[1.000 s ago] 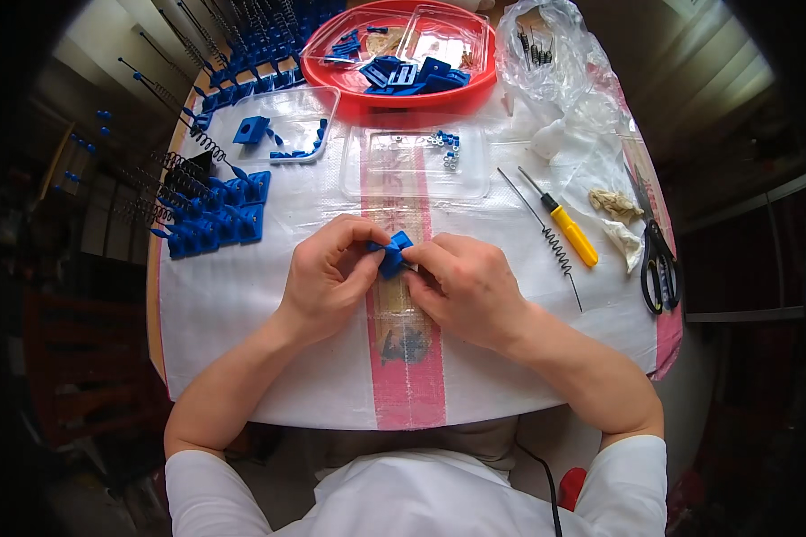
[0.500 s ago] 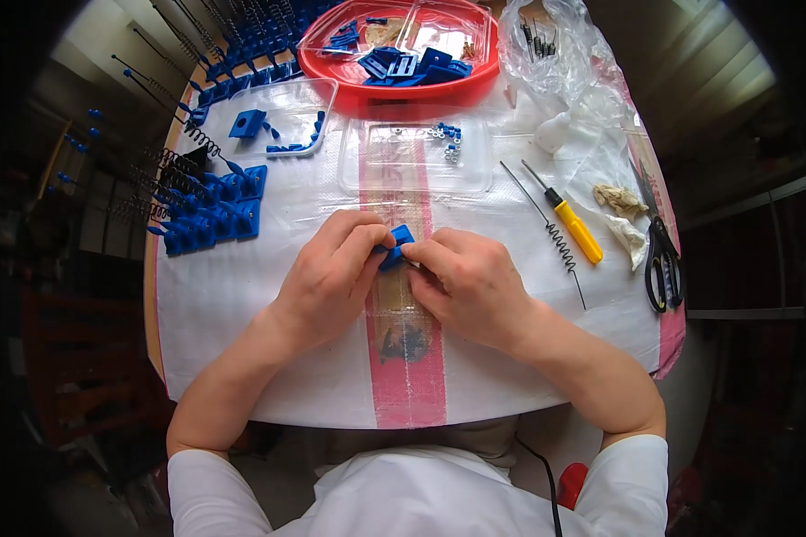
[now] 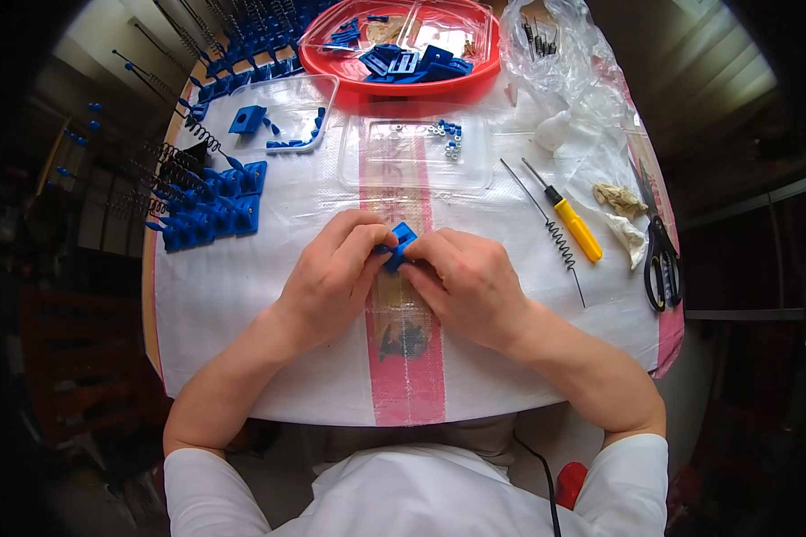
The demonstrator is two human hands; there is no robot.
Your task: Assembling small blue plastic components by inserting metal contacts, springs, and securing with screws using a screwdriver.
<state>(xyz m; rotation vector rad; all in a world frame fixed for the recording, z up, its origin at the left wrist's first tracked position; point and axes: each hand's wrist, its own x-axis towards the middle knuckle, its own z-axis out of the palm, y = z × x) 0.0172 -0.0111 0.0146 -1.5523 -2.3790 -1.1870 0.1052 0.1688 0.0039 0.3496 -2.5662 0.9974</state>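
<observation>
Right now both hands meet over the middle of the table, just above the pink stripe (image 3: 408,389) in its white cover (image 3: 501,380). Between them sits one small blue plastic part (image 3: 404,234). The left hand (image 3: 330,268) pinches it with thumb and fingers from one side; the right hand (image 3: 470,282) grips it with thumb and forefinger from the other. From where I stand I can't tell whether anything else is tucked under those fingers.

Just beyond the hands lies a clear tray (image 3: 381,179) with small white and blue beads (image 3: 452,139). Off to the right a coiled black wire (image 3: 560,243) rests beside a yellow-handled screwdriver (image 3: 578,231), and black-handled scissors (image 3: 661,268) lie nearer the table's edge. On the left, blue blocks (image 3: 210,215) stand clustered, dark springs rising from them. At the back, a red basin (image 3: 421,88) holds more blue pieces (image 3: 430,64).
</observation>
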